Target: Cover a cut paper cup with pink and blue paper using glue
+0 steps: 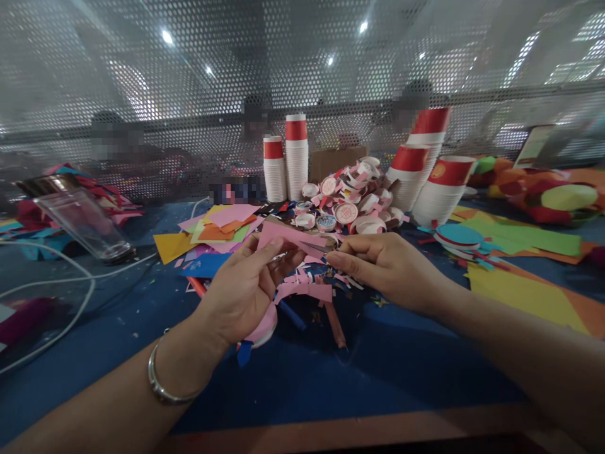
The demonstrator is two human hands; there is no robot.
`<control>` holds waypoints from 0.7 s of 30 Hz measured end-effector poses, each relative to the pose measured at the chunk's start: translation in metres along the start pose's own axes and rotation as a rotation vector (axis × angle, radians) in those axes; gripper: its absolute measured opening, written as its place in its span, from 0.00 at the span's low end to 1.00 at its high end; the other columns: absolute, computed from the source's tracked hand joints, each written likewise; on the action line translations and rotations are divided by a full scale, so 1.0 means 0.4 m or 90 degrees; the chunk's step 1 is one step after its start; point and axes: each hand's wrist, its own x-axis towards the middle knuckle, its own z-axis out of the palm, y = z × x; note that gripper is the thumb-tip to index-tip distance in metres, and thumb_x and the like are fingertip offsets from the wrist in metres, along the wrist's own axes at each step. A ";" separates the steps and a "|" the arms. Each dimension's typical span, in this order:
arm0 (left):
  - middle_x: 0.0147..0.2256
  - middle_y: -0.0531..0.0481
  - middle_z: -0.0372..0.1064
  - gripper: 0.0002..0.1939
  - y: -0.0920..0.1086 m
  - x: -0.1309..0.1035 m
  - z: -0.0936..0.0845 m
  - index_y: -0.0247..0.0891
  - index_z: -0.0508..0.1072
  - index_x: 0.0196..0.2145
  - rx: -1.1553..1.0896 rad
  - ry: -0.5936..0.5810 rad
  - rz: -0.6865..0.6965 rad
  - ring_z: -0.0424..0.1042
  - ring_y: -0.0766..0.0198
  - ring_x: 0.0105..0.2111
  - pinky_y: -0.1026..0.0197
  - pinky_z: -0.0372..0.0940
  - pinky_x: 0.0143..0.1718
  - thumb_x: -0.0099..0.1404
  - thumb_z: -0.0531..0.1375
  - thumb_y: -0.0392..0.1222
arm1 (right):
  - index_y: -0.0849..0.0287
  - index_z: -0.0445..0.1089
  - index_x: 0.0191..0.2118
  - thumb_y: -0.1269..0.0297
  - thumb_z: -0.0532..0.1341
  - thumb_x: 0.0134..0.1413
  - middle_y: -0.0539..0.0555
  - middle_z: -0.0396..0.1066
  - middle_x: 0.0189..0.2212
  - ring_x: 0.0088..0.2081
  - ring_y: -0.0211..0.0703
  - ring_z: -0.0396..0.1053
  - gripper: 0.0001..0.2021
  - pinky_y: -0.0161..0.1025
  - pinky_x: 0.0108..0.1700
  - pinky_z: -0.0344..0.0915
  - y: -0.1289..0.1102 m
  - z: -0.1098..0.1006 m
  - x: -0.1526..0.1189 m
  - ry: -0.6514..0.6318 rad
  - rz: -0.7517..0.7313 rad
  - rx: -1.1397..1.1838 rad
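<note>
My left hand [243, 287], with a silver bracelet at the wrist, pinches a piece of pink paper [293, 240] between thumb and fingers. Facing it, my right hand [378, 261] is closed around small scissors [312, 245], whose handles are hidden by the fingers. The thin blades point left and lie against the pink paper's right part. Below the hands lie a curved pink strip [307, 291] and small paper scraps. A pink disc [263, 329] with a blue tab is partly covered by my left hand.
Stacked paper cups [297, 164] stand behind a heap of cut cup pieces [346, 213], with more stacks [442, 189] at right. Coloured paper [222, 233] lies left, more [524, 284] right. A clear bottle [87, 221] and white cable [89, 284] are at far left.
</note>
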 end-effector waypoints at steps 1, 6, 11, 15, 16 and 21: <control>0.31 0.47 0.78 0.10 0.000 0.000 -0.001 0.36 0.68 0.34 0.000 0.004 0.002 0.82 0.63 0.32 0.62 0.77 0.42 0.70 0.56 0.24 | 0.57 0.60 0.23 0.48 0.60 0.65 0.44 0.54 0.19 0.22 0.34 0.51 0.24 0.37 0.25 0.47 -0.001 0.000 0.000 0.003 -0.001 0.000; 0.31 0.46 0.79 0.09 -0.003 0.001 -0.003 0.35 0.70 0.34 0.003 0.004 -0.007 0.81 0.63 0.32 0.61 0.77 0.43 0.69 0.57 0.24 | 0.56 0.59 0.23 0.49 0.60 0.65 0.44 0.53 0.18 0.22 0.34 0.49 0.23 0.37 0.24 0.46 -0.006 0.001 0.000 0.004 0.004 0.008; 0.32 0.43 0.79 0.09 0.000 0.001 -0.007 0.31 0.73 0.32 0.032 -0.006 -0.032 0.81 0.61 0.31 0.62 0.77 0.38 0.70 0.57 0.25 | 0.56 0.57 0.22 0.49 0.60 0.65 0.44 0.52 0.19 0.22 0.33 0.49 0.24 0.37 0.24 0.46 -0.002 0.002 -0.002 0.009 0.005 0.008; 0.31 0.43 0.79 0.10 0.001 0.001 -0.012 0.29 0.76 0.32 0.042 -0.036 -0.049 0.81 0.62 0.30 0.63 0.77 0.37 0.70 0.58 0.26 | 0.57 0.59 0.23 0.47 0.60 0.65 0.44 0.52 0.19 0.22 0.33 0.49 0.24 0.36 0.24 0.46 0.001 0.003 -0.001 0.000 0.019 0.012; 0.31 0.44 0.79 0.10 0.001 0.001 -0.013 0.29 0.77 0.32 0.041 -0.043 -0.055 0.81 0.63 0.30 0.63 0.77 0.36 0.71 0.58 0.27 | 0.57 0.60 0.23 0.47 0.60 0.65 0.44 0.52 0.19 0.22 0.33 0.48 0.24 0.36 0.24 0.46 0.001 0.003 -0.001 -0.002 0.020 0.011; 0.30 0.45 0.79 0.11 0.000 -0.001 -0.013 0.29 0.79 0.33 0.042 -0.058 -0.073 0.80 0.64 0.28 0.64 0.77 0.34 0.70 0.58 0.26 | 0.57 0.61 0.24 0.44 0.60 0.64 0.43 0.52 0.18 0.21 0.33 0.49 0.25 0.36 0.24 0.46 0.002 0.004 -0.002 -0.002 0.021 -0.010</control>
